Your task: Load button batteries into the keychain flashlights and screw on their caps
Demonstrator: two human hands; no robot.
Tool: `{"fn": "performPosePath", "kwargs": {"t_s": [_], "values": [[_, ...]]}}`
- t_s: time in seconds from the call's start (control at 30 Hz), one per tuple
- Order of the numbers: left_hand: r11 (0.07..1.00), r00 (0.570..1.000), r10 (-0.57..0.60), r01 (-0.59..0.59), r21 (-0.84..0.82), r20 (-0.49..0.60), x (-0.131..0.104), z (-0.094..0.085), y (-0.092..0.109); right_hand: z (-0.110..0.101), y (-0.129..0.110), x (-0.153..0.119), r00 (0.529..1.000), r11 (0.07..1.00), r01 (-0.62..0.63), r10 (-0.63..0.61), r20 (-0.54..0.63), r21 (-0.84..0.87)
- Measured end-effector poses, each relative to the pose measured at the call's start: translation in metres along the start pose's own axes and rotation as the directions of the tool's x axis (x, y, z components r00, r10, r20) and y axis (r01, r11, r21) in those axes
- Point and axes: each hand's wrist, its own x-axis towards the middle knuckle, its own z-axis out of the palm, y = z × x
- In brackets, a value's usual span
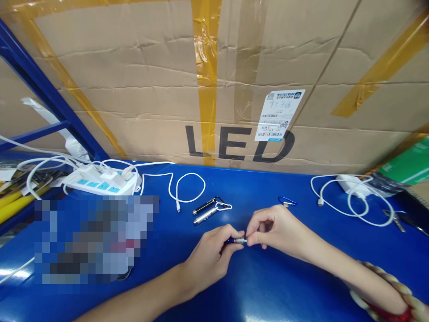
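Observation:
Over the blue tabletop, my left hand (211, 255) is closed around a small blue flashlight (230, 240), whose silver threaded end with a visible spring-like section points right. My right hand (273, 228) pinches the tip of that silver end between thumb and finger; the fingers cover whatever small part lies there. Just beyond my left hand lie a black mini flashlight (204, 206) and a silver mini flashlight (205, 216), side by side, with carabiner clips at their right ends. A loose blue carabiner (287, 201) rests behind my right hand.
A large cardboard box (150, 98) marked LED stands along the back. At left are a white power strip (107, 182) with tangled cables and a pixelated patch. A white charging cable (351, 210) is coiled at right, near metal pliers-like tools (398, 221). A blue rack post (43, 80) rises at left.

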Motion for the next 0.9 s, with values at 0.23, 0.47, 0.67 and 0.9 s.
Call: {"fn": "performPosePath", "kwargs": {"t_s": [0.23, 0.47, 0.67, 0.9], "values": [[0.999, 0.997, 0.034, -0.034, 0.001, -0.07, -0.002, 0.001, 0.0, 0.002, 0.003, 0.0, 0.996, 0.992, -0.08, 0.077, 0.033, 0.093], [0.998, 0.996, 0.065, -0.065, 0.003, -0.067, 0.0, -0.001, 0.003, 0.001, 0.008, 0.001, 0.993, 0.976, -0.107, 0.094, 0.077, 0.19], [0.999, 0.994, 0.045, -0.048, -0.024, -0.101, 0.003, -0.002, 0.004, 0.0, 0.007, 0.003, 0.999, 0.996, -0.032, 0.03, 0.026, 0.085], [0.993, 0.99, -0.116, 0.112, -0.045, -0.083, 0.006, -0.003, 0.006, -0.008, 0.012, 0.003, 0.803, 0.746, 0.518, -0.593, -0.061, -0.418]]}}
